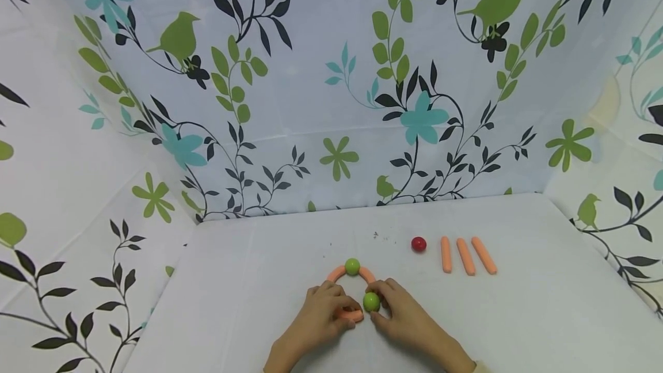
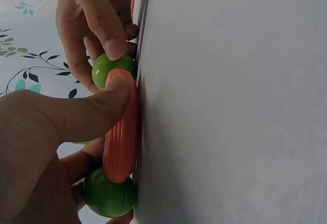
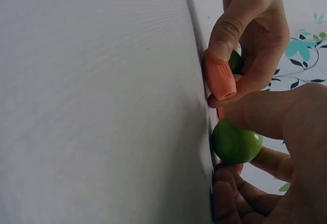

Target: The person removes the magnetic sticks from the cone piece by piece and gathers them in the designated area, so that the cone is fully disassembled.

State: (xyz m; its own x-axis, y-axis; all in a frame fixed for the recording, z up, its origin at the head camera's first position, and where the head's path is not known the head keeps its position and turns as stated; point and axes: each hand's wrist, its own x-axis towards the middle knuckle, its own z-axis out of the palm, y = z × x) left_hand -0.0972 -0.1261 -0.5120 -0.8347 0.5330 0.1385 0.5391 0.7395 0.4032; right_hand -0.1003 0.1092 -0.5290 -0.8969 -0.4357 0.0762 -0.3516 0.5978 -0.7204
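My left hand (image 1: pixel 321 312) pinches a short, grooved orange rod (image 2: pixel 120 137) between thumb and fingers, close over the white table. At the rod's lower end in the left wrist view, a green ball (image 2: pixel 108 193) sits against the left fingers. My right hand (image 1: pixel 401 316) holds another green ball (image 3: pixel 237 141) by thumb and fingertips, right at the rod's free end. Beyond the hands, a third green ball (image 1: pixel 352 266) joins two curved orange rods (image 1: pixel 336 273), forming an arch. The arch's near ends run behind the fingers.
A red ball (image 1: pixel 419 244) lies at the back right of the white table (image 1: pixel 248 281). Beside it are three loose orange rods (image 1: pixel 465 256), side by side. A patterned cloth (image 1: pixel 321 102) with leaves and birds hangs behind the table.
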